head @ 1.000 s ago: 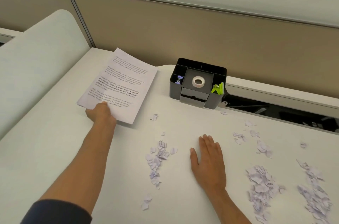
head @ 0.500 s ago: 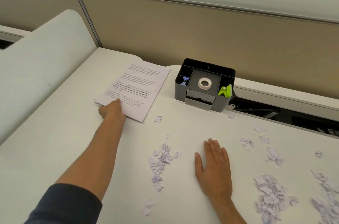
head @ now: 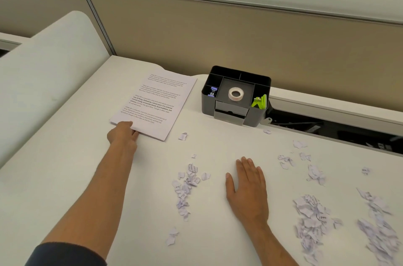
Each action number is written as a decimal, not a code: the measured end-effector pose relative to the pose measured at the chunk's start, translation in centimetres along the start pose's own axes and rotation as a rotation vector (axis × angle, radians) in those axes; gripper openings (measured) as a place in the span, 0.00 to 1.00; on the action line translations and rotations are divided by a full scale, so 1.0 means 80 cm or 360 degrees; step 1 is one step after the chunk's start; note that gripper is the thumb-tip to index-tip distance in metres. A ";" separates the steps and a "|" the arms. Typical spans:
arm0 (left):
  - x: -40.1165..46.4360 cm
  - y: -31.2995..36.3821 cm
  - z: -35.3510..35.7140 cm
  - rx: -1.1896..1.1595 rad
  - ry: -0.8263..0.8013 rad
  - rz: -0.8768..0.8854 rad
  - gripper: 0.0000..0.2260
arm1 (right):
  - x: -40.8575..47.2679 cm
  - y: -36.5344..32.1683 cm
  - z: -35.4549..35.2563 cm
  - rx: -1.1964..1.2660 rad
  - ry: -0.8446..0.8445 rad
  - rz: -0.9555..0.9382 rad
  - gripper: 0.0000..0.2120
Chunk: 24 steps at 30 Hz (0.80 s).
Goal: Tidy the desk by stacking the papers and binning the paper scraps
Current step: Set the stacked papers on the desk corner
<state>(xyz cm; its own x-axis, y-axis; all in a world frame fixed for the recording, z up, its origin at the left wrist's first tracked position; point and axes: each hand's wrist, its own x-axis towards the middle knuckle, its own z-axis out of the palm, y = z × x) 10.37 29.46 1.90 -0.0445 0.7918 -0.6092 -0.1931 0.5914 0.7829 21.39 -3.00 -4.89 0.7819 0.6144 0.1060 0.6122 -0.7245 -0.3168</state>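
The person's left hand (head: 122, 135) is reached out toward the far left part of the desk (head: 65, 178), gripping the near corner of the stack of papers (head: 156, 105). The thumb sits on top of the sheets and the fingers look tucked under the edge, so it's a pinch on that corner. The stack lies flat on the desk, angled a bit, printed side up, close to the far edge and just left of the desk organizer (head: 236, 95).

The right hand (head: 248, 187) is flat on the desk, palm down, fingers straight and close together with the thumb out to the side, holding nothing. It sits around the middle of the desk toward the near edge.

Paper scraps are all over the place. One cluster (head: 186, 185) lies between the two arms, just left of the right hand, with a stray bit (head: 182, 136) near the stack's near right corner and another (head: 172, 238) closer to the near edge. A bigger pile (head: 311, 220) lies right of the right hand, another pile (head: 379, 233) lies by the right edge, and looser bits (head: 314, 173) are scattered further back on the right.

The organizer is black, sitting at the far edge, with a roll of tape (head: 236, 93) in the middle tray and a bright green clip thing (head: 260, 102) in its right compartment.
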 end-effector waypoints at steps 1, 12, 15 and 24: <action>-0.004 -0.005 -0.005 0.0012 0.0032 0.0013 0.10 | 0.000 -0.001 0.000 -0.0003 -0.0001 0.0000 0.29; -0.087 -0.091 -0.039 0.1305 -0.0763 0.1346 0.13 | 0.001 -0.001 -0.005 -0.0024 -0.0012 -0.0018 0.29; -0.080 -0.099 -0.026 0.1863 -0.1215 0.1612 0.21 | 0.000 -0.002 -0.004 -0.0023 0.0004 -0.0021 0.28; -0.075 -0.122 -0.028 0.2394 -0.1582 0.1628 0.35 | -0.001 0.000 -0.003 0.0012 -0.0008 -0.0036 0.27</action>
<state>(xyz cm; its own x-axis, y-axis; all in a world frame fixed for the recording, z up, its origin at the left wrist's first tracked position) 10.32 18.58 -2.39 0.9345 0.3326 -0.1267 0.3495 -0.7902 0.5034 21.35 -3.11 -4.63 0.7673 0.6322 0.1081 0.6287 -0.7080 -0.3216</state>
